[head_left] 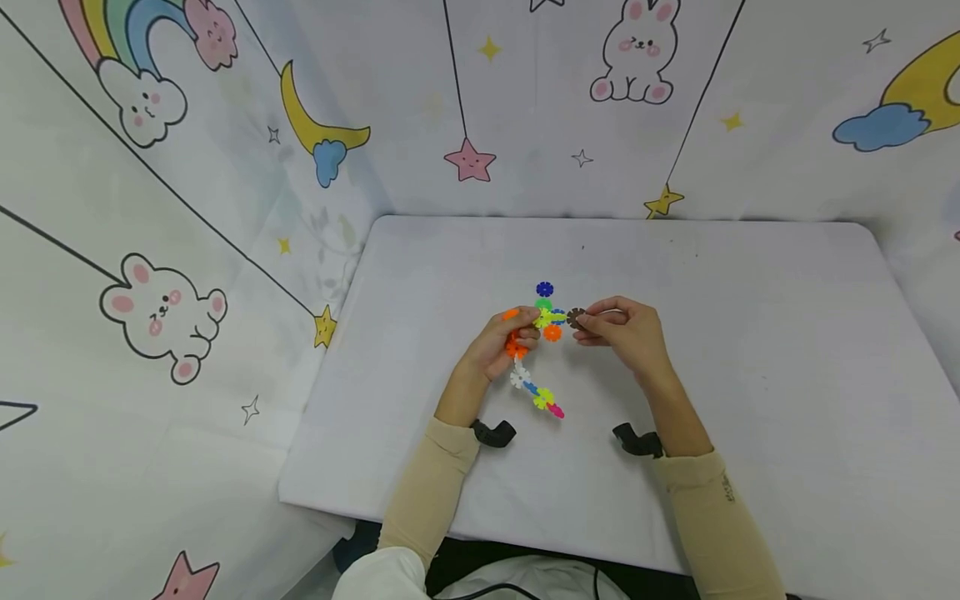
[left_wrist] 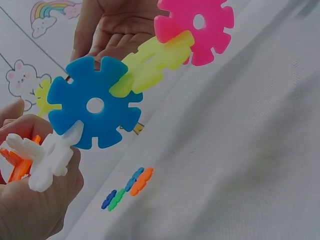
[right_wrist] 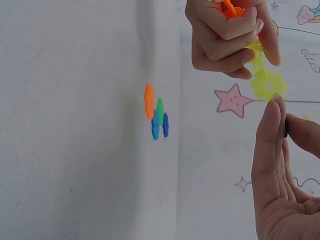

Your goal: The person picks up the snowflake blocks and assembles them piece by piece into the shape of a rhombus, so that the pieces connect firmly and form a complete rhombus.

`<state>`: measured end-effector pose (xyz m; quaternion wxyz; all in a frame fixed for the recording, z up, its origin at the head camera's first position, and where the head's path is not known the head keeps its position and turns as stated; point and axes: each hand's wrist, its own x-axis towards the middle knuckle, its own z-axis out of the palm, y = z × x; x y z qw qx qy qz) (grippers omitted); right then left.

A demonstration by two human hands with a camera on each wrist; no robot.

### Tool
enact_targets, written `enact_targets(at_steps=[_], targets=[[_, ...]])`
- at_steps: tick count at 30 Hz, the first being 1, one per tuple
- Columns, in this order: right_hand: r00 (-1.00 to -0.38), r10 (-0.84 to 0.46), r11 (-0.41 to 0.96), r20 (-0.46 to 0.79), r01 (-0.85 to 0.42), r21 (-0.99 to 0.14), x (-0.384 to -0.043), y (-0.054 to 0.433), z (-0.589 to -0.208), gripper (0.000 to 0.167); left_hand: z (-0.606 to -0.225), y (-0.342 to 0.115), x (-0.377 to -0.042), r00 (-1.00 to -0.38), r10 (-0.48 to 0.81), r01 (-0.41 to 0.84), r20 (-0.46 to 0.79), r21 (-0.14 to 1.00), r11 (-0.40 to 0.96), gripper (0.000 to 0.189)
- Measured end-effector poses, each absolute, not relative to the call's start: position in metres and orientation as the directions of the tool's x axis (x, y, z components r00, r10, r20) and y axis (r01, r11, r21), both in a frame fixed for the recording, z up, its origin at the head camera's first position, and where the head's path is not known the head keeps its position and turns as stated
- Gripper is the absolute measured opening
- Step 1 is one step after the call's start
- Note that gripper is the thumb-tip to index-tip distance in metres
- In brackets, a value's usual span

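My left hand (head_left: 495, 343) grips a chain of notched plastic flower discs. Orange discs (head_left: 515, 346) show at its fingers. From there a white disc (left_wrist: 47, 162), a blue disc (left_wrist: 75, 107), a yellow disc (left_wrist: 155, 57) and a pink disc (left_wrist: 217, 25) hang in a row, slotted into each other. Yellow discs (right_wrist: 268, 85) stick out past the left fingertips toward the right hand. My right hand (head_left: 632, 332) pinches a brown disc (head_left: 575, 317) between thumb and fingers, right by the end yellow disc. In the right wrist view the brown disc is mostly hidden by the fingers.
Loose discs lie on the white table (head_left: 787, 375) beyond the hands: dark blue (head_left: 544, 289), green (head_left: 543, 305), blue (right_wrist: 155, 127) and orange (head_left: 552, 333). Patterned cloth walls (head_left: 405, 108) stand behind and to the left of the table.
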<state>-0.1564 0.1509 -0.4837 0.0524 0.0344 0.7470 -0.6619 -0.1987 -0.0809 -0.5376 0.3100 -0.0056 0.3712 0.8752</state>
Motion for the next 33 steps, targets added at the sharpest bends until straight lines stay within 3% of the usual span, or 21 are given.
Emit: enact_targets(at_steps=[22, 33], targets=[[-0.990, -0.098, 0.066, -0.097, 0.090, -0.994, -0.1551, 0.1484, -0.4902, 0.034, -0.5376, -0.0786, -0.1970, -0.816, 0.446, -0.552, -0.368, 0.726, -0.411, 0.007], [-0.985, -0.091, 0.059, -0.145, 0.140, -0.988, -0.1540, 0.1495, -0.4895, 0.028, -0.5403, -0.0805, -0.1968, -0.811, 0.492, -0.520, -0.318, 0.778, -0.354, 0.008]])
